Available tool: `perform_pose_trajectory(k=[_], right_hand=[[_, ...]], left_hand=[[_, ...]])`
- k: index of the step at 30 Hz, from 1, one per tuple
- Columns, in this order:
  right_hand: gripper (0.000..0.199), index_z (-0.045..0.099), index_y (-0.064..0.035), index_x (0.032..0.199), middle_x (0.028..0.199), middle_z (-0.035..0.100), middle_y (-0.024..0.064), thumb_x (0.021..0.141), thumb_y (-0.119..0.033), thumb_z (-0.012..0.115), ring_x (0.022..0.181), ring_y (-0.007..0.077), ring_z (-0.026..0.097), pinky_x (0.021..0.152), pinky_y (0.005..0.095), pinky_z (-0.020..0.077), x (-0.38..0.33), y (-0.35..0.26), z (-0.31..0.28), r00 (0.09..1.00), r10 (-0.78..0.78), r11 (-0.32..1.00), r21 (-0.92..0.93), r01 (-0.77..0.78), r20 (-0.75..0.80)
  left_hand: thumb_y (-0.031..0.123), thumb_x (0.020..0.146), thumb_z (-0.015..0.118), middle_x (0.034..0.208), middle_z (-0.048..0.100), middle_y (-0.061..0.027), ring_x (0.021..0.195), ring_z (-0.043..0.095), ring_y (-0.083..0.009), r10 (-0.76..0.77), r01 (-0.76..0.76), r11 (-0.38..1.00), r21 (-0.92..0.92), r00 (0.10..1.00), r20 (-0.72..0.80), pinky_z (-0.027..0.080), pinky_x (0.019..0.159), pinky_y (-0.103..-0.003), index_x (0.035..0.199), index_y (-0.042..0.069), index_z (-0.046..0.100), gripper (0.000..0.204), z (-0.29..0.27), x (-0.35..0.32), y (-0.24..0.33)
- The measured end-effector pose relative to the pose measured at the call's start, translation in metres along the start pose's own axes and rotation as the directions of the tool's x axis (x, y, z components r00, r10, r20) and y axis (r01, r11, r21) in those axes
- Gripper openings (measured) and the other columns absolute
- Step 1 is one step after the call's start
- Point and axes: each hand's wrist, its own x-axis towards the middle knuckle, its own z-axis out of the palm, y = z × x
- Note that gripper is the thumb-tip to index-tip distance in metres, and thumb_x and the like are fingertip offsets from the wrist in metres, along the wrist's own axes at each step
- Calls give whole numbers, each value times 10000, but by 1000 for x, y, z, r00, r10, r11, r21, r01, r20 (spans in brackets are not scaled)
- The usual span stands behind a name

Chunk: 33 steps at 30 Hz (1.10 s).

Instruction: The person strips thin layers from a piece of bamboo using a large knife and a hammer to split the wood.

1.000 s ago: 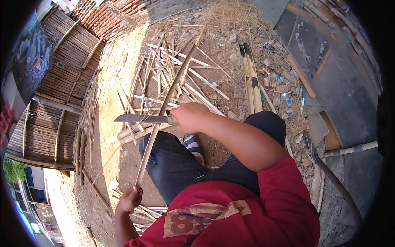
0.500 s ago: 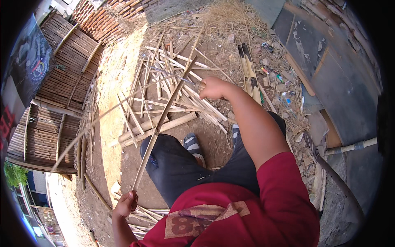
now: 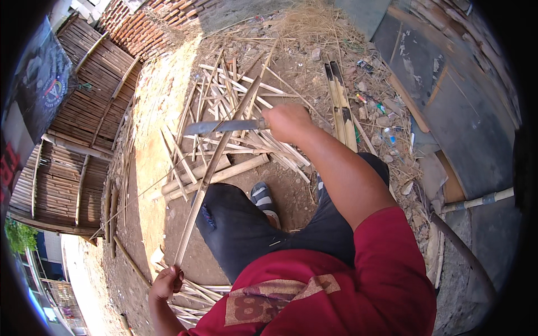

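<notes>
My left hand (image 3: pixel 166 283) grips the near end of a long bamboo strip (image 3: pixel 216 167) slanting away over my knee, while my right hand (image 3: pixel 287 122) holds a machete (image 3: pixel 224 126) flat across its far half. A glancing blade could slide down toward my left fingers or leg.

I see bare dirt ground (image 3: pixel 291 196) across the frame's middle, carrying a heap of split bamboo strips (image 3: pixel 235 112) at upper centre, two thick bamboo poles (image 3: pixel 216 175) below it, dry straw (image 3: pixel 305 22) at the top and scattered litter (image 3: pixel 375 106) at upper right.
</notes>
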Motion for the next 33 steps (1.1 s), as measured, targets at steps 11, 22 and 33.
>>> perform_pose_trajectory(k=[11, 22, 33], right_hand=[[360, 697, -45, 1173, 1158, 708, 225, 825, -95, 617, 1095, 362, 690, 908, 467, 563, 17, 34, 25, 983, 121, 951, 269, -155, 140], [256, 732, -97, 1068, 1013, 761, 107, 827, -76, 650, 977, 308, 742, 812, 445, 585, -13, -30, 0, 973, -222, 969, -96, 228, 68], [261, 746, -7, 1032, 1078, 740, 197, 834, -150, 655, 914, 326, 733, 752, 423, 576, 45, 118, 56, 827, 562, 721, 480, -500, 19]], left_hand=[[618, 985, 559, 665, 403, 54, 517, 319, -77, -7, 3, 999, -44, 996, -91, 223, 476, -264, 901, 82, 586, 543, 1, 4, 5], [664, 984, 515, 638, 390, 45, 492, 317, -87, 12, -10, 999, 31, 998, -67, 230, 461, -273, 817, 104, 533, 585, -1, 3, 1], [665, 999, 478, 541, 336, 20, 422, 289, -109, 65, -81, 995, -59, 970, -233, 215, 425, -296, 806, 107, 510, 591, -20, -26, -34]])
